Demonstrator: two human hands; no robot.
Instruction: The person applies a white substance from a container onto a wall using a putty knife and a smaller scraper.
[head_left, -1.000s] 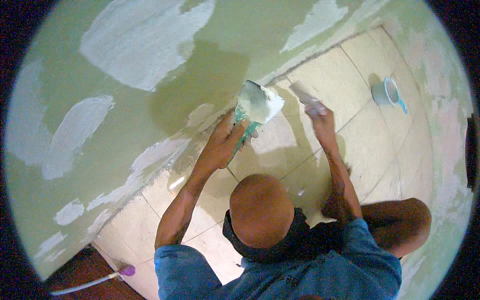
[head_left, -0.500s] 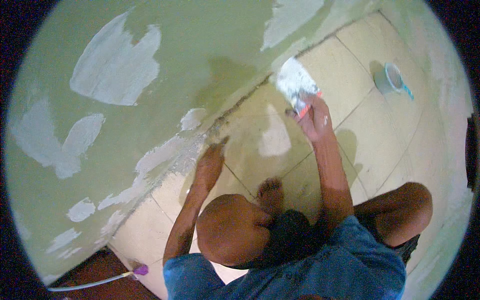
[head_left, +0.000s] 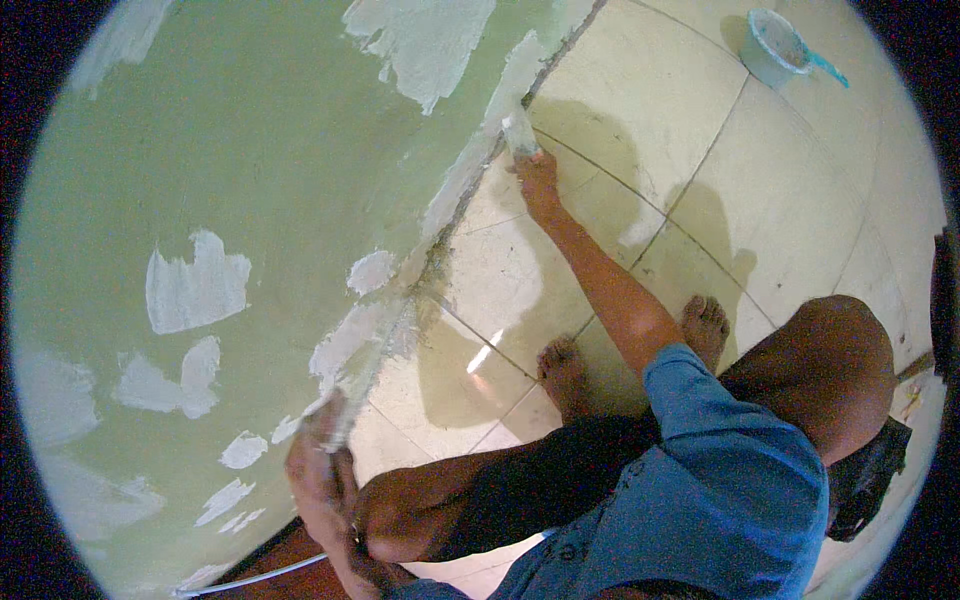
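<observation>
My right hand (head_left: 541,188) is closed around a putty knife (head_left: 519,134), its pale blade against the foot of the green wall (head_left: 260,170) where it meets the tiled floor. White filler (head_left: 468,180) runs along the wall's base beside the blade. Lower left, my left hand (head_left: 322,465) is beside the wall, blurred, with fingers curled. A pale, thin strip sticks up from it along the wall base, too smeared to name. White filler patches (head_left: 198,285) are spread over the wall.
A light blue dipper (head_left: 775,50) with a handle stands on the floor tiles (head_left: 640,90) at the far right. My bent knees and bare feet (head_left: 565,375) are below my right arm. A pale hose (head_left: 255,578) crosses a brown surface at the lower left.
My view has shifted. My right hand has brought the putty knife from above the floor to the wall base. My left hand has moved back along the wall, nearer my knee.
</observation>
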